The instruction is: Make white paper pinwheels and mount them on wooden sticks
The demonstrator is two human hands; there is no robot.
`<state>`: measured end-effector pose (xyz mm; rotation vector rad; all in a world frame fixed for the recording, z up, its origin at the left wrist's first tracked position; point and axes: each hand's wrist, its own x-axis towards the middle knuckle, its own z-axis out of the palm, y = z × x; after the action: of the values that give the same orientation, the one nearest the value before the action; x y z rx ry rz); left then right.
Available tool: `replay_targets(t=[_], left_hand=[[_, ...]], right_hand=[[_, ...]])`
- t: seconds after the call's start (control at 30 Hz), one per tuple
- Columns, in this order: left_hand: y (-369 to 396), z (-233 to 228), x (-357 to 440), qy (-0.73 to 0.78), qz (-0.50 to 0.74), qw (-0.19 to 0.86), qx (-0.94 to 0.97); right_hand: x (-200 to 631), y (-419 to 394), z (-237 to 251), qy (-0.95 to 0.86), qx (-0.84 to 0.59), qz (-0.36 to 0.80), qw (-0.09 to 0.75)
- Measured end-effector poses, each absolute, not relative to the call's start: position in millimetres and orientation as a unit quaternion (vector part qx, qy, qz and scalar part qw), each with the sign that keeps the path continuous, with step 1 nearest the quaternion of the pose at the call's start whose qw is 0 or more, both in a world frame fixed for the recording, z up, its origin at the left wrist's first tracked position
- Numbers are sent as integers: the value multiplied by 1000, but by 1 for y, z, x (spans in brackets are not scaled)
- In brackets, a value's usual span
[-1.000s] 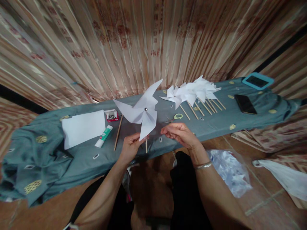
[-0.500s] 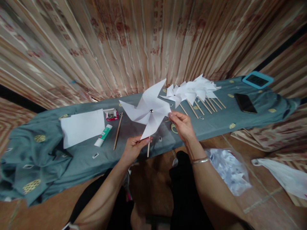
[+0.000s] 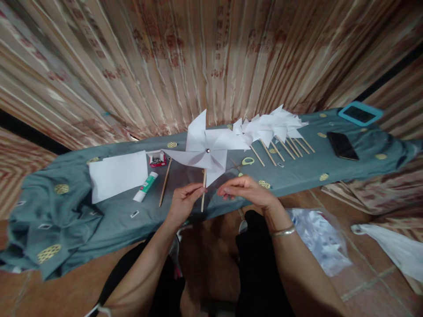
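My left hand (image 3: pixel 183 201) pinches the wooden stick of a white paper pinwheel (image 3: pixel 206 147), holding it upright over the front edge of a low table draped in a teal cloth (image 3: pixel 66 215). A metal pin shows at the pinwheel's centre. My right hand (image 3: pixel 246 190) hovers just right of the stick and below the lowest blade, fingers pinched together with nothing seen in them. Behind it lies a row of several finished white pinwheels (image 3: pixel 271 127) on sticks.
On the cloth lie white paper sheets (image 3: pixel 118 175), a glue stick (image 3: pixel 146 186), a loose wooden stick (image 3: pixel 164 182), a red box of pins (image 3: pixel 157 159), scissors (image 3: pixel 243 162), a black phone (image 3: pixel 343 145) and a blue-cased tablet (image 3: pixel 360 113). Plastic bags (image 3: pixel 319 240) lie on the floor.
The pinwheel's blades have turned. My right hand went up to a blade tip half a second ago and has come back down beside the stick.
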<state>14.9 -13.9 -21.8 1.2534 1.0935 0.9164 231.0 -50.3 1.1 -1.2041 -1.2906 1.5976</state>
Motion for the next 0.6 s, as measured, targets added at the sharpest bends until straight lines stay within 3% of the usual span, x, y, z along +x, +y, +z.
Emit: replay_targets(t=[0.13, 0.3, 0.47, 0.6], left_hand=[[-15, -23, 17, 462, 392, 594, 530], [-16, -24, 20, 454, 384, 597, 539], [-16, -24, 21, 452, 384, 596, 542], [-15, -25, 22, 450, 380, 589, 553]], right_hand=[[233, -47, 5, -437, -511, 542, 503], [218, -42, 3, -404, -498, 513, 570], [219, -42, 1, -391, -508, 498, 585], [211, -46, 2, -426, -495, 529, 542]])
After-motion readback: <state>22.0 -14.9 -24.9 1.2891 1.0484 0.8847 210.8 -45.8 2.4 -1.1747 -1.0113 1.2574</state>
